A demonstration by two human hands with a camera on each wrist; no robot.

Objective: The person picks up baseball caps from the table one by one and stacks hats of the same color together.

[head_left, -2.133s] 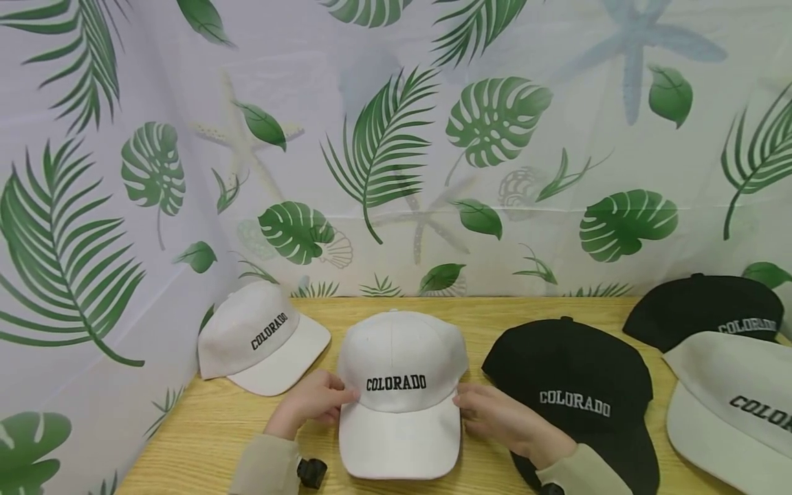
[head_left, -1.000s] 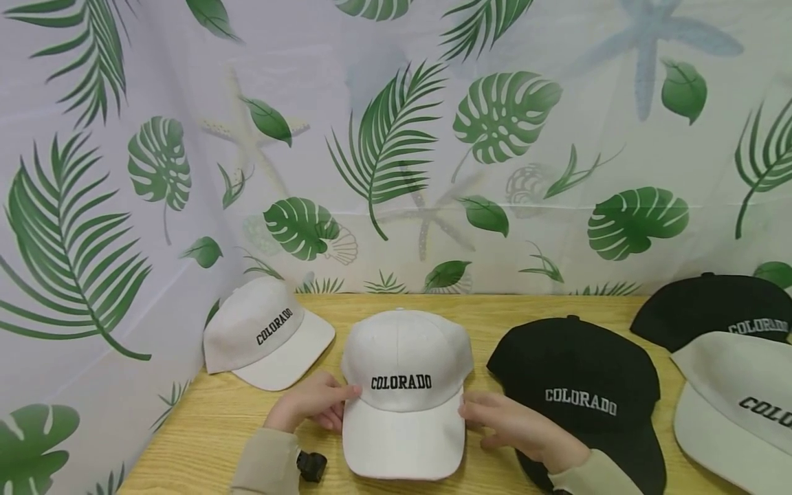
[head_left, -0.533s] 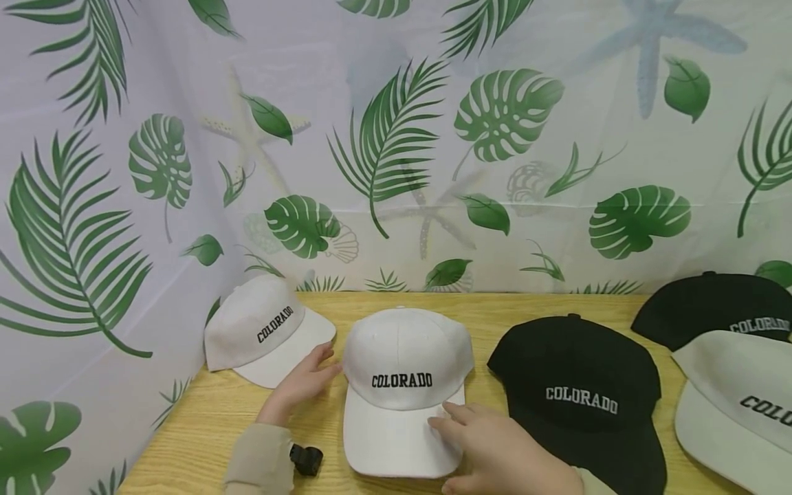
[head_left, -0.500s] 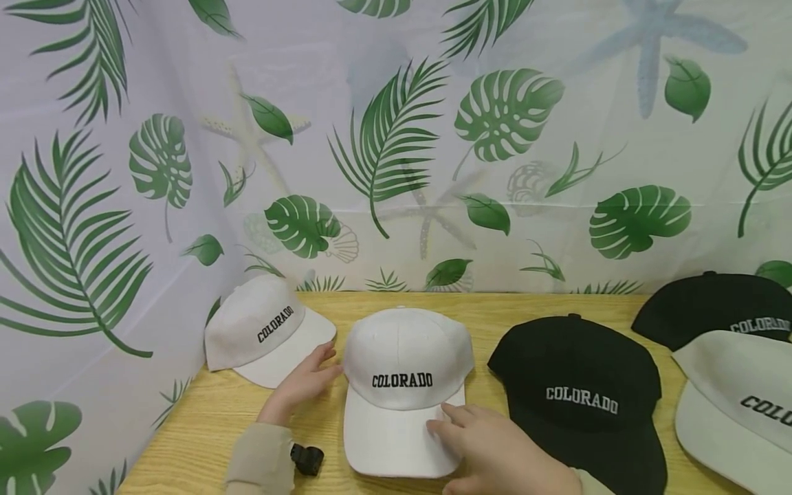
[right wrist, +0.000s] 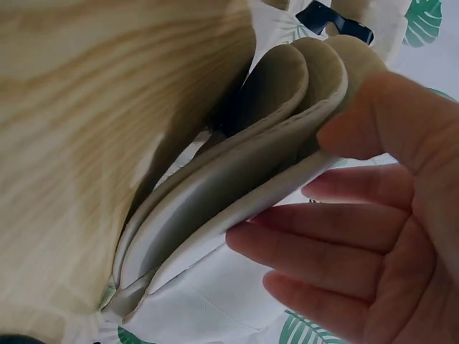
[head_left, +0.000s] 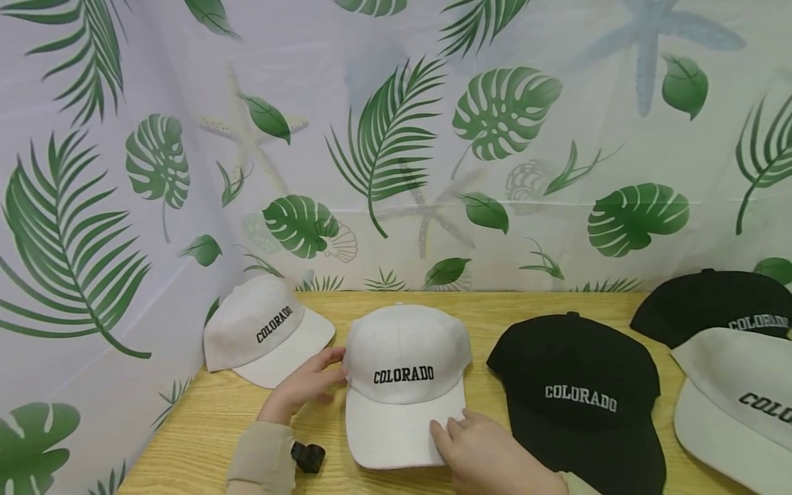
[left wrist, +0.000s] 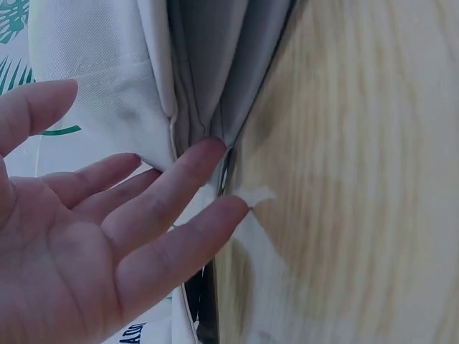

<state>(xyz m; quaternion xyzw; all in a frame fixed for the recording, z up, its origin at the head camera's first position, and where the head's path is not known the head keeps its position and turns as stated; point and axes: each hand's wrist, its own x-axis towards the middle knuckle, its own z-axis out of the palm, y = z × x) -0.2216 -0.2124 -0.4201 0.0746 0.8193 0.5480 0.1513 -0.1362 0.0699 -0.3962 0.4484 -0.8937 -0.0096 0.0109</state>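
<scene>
A white baseball cap (head_left: 399, 350) with black COLORADO lettering lies in front of me, brim toward me. Under its brim the right wrist view shows several nested brim layers (right wrist: 208, 208), so it tops a stack. My right hand (head_left: 489, 447) pinches the front right corner of the top brim, thumb at the edge and fingers over the upper face. At the cap's left side is my left hand (head_left: 309, 385), its fingers loosely extended and the tips at the fabric folds (left wrist: 208, 64).
Another white cap (head_left: 260, 330) sits at the left, angled. To the right are a black cap (head_left: 575, 371), a second black cap (head_left: 705, 306) behind, and a further white cap (head_left: 736, 385). A leaf-patterned cloth (head_left: 396, 137) backs the wooden table (head_left: 198, 440).
Both hands were at the cap's sides. The right hand has come round to the brim's front right corner, and the left slid back along the side. The cap has turned slightly.
</scene>
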